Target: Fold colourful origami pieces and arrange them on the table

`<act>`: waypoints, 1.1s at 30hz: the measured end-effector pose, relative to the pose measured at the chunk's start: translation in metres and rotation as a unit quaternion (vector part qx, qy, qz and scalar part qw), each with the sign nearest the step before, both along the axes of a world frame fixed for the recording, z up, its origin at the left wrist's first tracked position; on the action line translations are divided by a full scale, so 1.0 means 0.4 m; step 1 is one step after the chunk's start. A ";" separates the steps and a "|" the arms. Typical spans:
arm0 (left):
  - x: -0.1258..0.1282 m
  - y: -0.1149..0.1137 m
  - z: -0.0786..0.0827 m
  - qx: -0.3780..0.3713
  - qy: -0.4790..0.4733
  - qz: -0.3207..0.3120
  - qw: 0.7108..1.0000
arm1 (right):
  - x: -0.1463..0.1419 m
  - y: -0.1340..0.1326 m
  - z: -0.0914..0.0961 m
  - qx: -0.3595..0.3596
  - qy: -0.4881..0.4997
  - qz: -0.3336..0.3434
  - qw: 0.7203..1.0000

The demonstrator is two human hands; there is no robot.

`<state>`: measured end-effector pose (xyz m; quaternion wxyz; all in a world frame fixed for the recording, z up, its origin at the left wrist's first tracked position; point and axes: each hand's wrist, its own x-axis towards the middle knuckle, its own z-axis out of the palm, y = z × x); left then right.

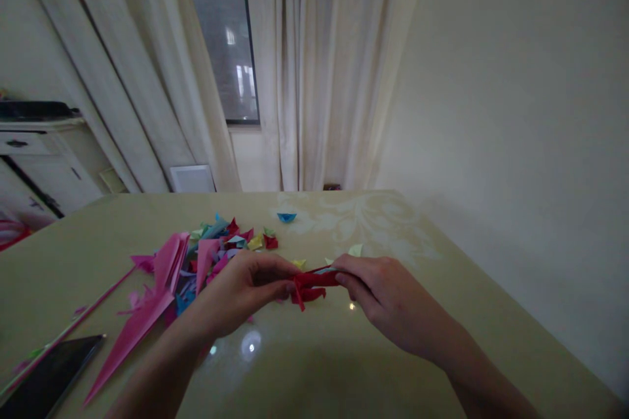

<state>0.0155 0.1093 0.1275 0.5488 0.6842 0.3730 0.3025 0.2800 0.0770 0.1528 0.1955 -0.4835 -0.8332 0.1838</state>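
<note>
Just above the table, a red folded paper piece [312,285] is stretched between my two hands. My left hand [246,285] pinches its left end between thumb and fingers. On the other side, my right hand [376,291] grips the right end, fingers curled over it. A sliver of pale blue shows at the upper edge of the red paper. Beyond my left hand lies a heap of small folded papers [236,239] in many colours. Large pink folded paper [160,291] rests beside my left forearm.
A dark flat device [54,373] lies at the table's left, with a thin pink stick [98,304] over it. One blue folded paper boat [286,217] sits apart near the far edge. Curtains [334,65] hang behind the table [314,366]; a wall [531,131] stands right.
</note>
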 end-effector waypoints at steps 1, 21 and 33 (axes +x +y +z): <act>0.001 -0.001 0.000 -0.002 0.000 -0.006 1.000 | 0.000 -0.001 -0.001 0.003 -0.008 -0.002 1.000; 0.011 0.011 -0.015 0.042 -0.081 0.042 0.995 | 0.051 0.022 0.014 0.073 0.155 -0.049 0.984; 0.055 0.018 -0.065 -0.044 -0.142 0.062 0.987 | 0.051 0.054 -0.009 0.026 0.409 -0.128 0.903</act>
